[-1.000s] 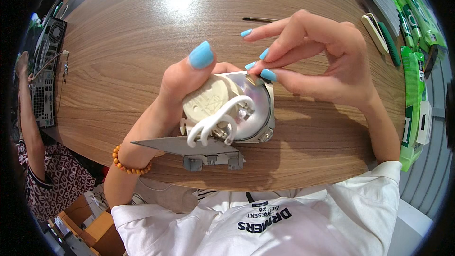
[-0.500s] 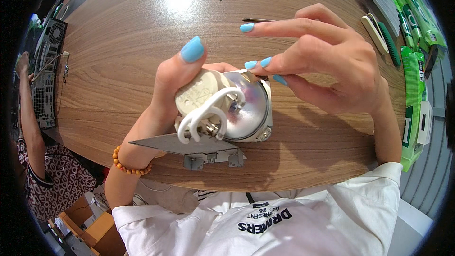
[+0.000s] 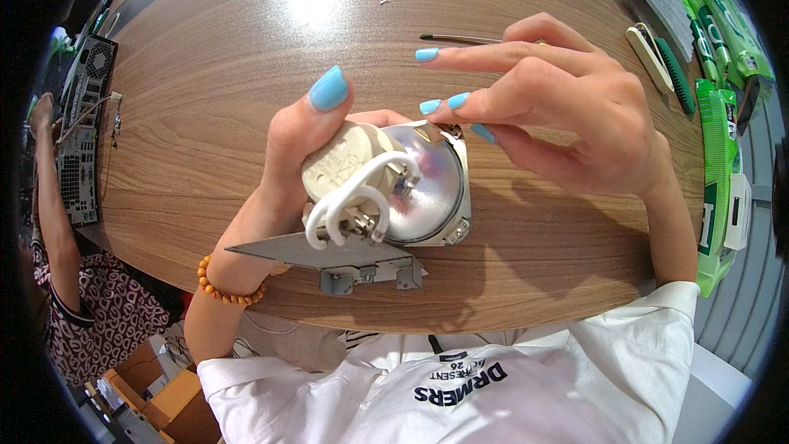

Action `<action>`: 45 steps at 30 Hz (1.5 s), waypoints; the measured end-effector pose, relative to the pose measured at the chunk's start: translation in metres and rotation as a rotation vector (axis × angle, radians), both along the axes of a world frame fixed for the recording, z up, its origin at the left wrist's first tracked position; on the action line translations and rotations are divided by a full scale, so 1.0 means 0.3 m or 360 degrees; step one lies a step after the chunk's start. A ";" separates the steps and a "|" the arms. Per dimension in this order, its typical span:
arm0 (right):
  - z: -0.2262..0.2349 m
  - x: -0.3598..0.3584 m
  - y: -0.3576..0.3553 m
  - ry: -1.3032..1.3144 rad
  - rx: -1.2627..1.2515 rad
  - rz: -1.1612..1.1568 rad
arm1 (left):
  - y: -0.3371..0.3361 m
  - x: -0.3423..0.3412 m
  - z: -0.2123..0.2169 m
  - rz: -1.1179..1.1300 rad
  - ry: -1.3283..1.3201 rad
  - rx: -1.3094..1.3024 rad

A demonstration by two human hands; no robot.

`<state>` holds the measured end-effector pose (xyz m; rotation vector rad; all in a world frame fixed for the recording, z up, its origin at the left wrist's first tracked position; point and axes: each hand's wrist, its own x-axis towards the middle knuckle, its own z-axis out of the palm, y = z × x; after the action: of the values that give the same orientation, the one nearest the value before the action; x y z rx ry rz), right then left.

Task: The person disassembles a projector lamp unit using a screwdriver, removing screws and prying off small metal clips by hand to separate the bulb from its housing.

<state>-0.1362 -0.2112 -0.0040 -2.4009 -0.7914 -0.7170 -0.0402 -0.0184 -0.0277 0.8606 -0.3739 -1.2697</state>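
My left hand is wrapped round a reflector lamp above the table, thumb raised beside its cream ceramic base. White wires loop from the base, and a silvery bowl-shaped reflector faces up. A grey metal bracket plate with small tabs sticks out below, towards me. My right hand comes in from the right. Its thumb and nearer fingers close at the lamp's far rim, by a brass-coloured clip and a small dark piece; another finger stretches out above the table. The exact contact is partly hidden.
A thin screwdriver-like rod lies beyond my right hand. On the right are a green brush, a cream-handled tool and green packages. At the left, another person's arm reaches to an opened computer case.
The lamp and both hands have shifted very slightly left. My right hand's outer fingers have dipped a little, showing more of the rod. My grip on the lamp stays the same.
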 end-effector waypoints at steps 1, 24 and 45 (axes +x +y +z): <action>-0.009 0.004 -0.007 0.0004 0.0007 0.0000 | -0.004 0.000 -0.003 0.0003 0.0153 -0.0018; -0.017 0.020 -0.046 0.0636 0.0894 0.0339 | -0.009 -0.007 0.043 -0.0395 -0.0480 0.0433; -0.033 0.022 -0.044 0.0781 0.0822 0.0270 | -0.002 -0.002 0.046 -0.0486 -0.0512 0.0414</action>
<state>-0.1295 -0.2244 -0.0140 -1.8923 -0.5148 -0.2057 -0.0408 -0.0190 -0.0137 1.2725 -0.6232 -1.4841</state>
